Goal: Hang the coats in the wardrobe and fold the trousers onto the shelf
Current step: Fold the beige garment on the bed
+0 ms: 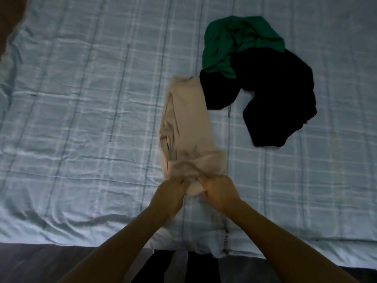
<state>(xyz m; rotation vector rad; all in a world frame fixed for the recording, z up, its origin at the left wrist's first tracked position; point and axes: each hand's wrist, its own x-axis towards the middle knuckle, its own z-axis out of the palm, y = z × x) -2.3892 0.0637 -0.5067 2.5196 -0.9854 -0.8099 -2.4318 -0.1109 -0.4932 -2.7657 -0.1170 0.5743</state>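
Gripping the near end of the beige trousers point(189, 123) with both hands. Curling the left hand point(169, 193) into the bunched cloth from the left, fingers point(180, 182) closed tight on the fabric. Pinching the same bunch from the right with the right hand point(220, 190), fingers and thumb curled round it. Holding the two hands close together, with only a fold of cloth between them.

Lying lengthwise on the bed point(81, 99), just right of centre, as a narrow strip running from the hands toward the far side. Touching, at the far right corner, a black garment point(275, 94) that is sitting crumpled to the right and farther off. Overlapping the far edge of the black garment: a green garment point(234, 37), also crumpled.

Covering the bed: a pale blue checked sheet, creased all over. Showing below the near bed edge, at left: a dark floor point(40, 262). Reaching in from the near edge: two bare forearms.
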